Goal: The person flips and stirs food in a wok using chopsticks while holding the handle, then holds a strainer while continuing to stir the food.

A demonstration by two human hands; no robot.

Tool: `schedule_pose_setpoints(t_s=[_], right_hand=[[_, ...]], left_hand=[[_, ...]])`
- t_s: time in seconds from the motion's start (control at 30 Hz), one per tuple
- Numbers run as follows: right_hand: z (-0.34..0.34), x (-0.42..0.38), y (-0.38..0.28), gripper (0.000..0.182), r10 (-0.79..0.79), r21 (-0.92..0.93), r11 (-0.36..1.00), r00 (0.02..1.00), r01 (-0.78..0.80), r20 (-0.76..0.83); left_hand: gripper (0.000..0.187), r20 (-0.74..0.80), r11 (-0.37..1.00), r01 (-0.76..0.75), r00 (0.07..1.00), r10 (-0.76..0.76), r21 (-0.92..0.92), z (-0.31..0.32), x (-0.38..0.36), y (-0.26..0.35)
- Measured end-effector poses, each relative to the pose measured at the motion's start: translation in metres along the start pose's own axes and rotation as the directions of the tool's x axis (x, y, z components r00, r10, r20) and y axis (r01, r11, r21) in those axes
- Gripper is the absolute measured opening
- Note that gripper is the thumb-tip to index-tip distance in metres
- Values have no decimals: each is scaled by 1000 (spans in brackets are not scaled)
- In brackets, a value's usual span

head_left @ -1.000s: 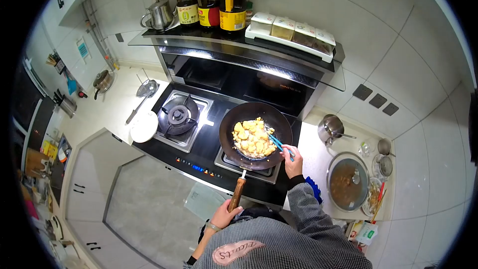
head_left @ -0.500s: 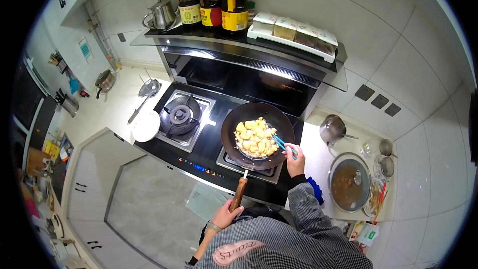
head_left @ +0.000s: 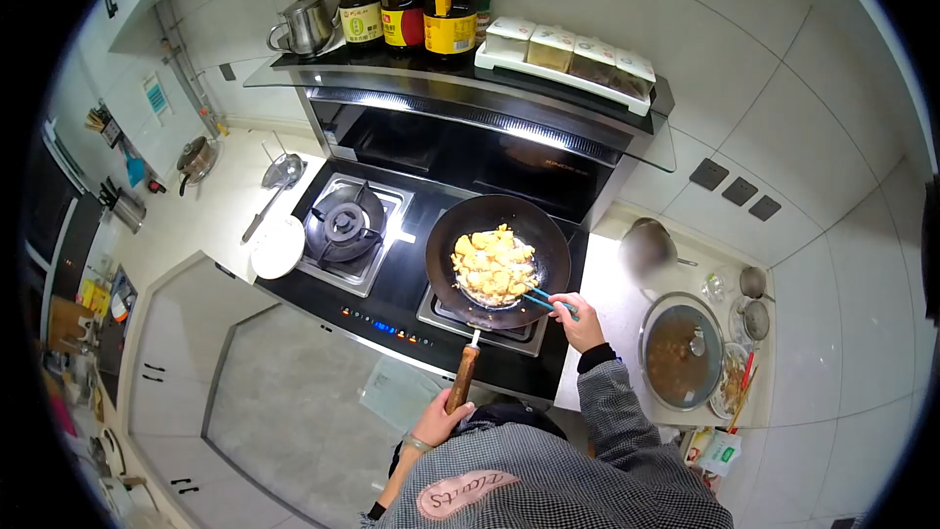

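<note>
A dark wok (head_left: 546,245) sits over the right burner with yellow scrambled egg (head_left: 493,263) in its bowl. Its wooden handle (head_left: 463,378) points toward me, and my left hand (head_left: 443,419) is wrapped round the handle's lower end. My right hand (head_left: 580,322), at the wok's right front rim, grips a pair of blue chopsticks (head_left: 541,300). The chopstick tips reach the lower right edge of the egg.
Left of the wok is a bare burner (head_left: 345,223), with a white plate (head_left: 278,247) and a ladle (head_left: 282,172) beyond. On the right counter stand a saucepan (head_left: 646,251) and a glass-lidded pan (head_left: 682,353). Sauce bottles (head_left: 451,10) and a seasoning box (head_left: 568,57) line the shelf above.
My right hand has shifted slightly toward me and right, and the chopsticks now lie flatter across the wok's rim. The egg's outline has changed a little. My left hand stays on the handle.
</note>
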State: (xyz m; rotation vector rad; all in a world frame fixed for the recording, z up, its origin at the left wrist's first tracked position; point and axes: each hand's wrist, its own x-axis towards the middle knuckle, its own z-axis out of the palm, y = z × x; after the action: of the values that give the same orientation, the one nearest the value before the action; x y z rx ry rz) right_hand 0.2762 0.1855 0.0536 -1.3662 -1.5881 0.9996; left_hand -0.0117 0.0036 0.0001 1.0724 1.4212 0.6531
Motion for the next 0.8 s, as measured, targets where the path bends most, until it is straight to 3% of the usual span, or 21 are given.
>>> schedule_pose_setpoints(t_s=[0.03,0.1,0.13,0.27,0.43,0.53,0.67,0.8], right_hand=[[2,-1,5,19,-3,0,1000,1000,3,1],[3,-3,11,23,183,243,956,981,-164,-57],[2,-4,14,26,200,343,924,978,-167,-64],[-12,-8,11,25,217,251,954,958,-167,-186],[9,-14,9,21,182,267,951,981,-159,-66],[31,-15,3,17,54,145,989,995,-41,-86],[29,-11,-24,16,78,127,990,982,-57,-170],[49,-2,-18,16,-6,155,988,995,21,-96]], left_hand=[[54,-7,1000,-13,1000,13,-4,-1,1,-1],[54,-18,1000,-6,1000,6,7,-1,-2,8],[55,-23,1000,2,1000,-1,22,-1,-4,12],[56,-25,997,23,999,-22,74,-3,-5,15],[58,-35,997,24,999,-22,70,0,0,0],[58,-14,994,44,999,-43,99,-3,-7,22],[57,-34,995,23,999,-20,100,-3,-6,15],[57,-14,997,38,999,-37,62,-2,-5,15]])
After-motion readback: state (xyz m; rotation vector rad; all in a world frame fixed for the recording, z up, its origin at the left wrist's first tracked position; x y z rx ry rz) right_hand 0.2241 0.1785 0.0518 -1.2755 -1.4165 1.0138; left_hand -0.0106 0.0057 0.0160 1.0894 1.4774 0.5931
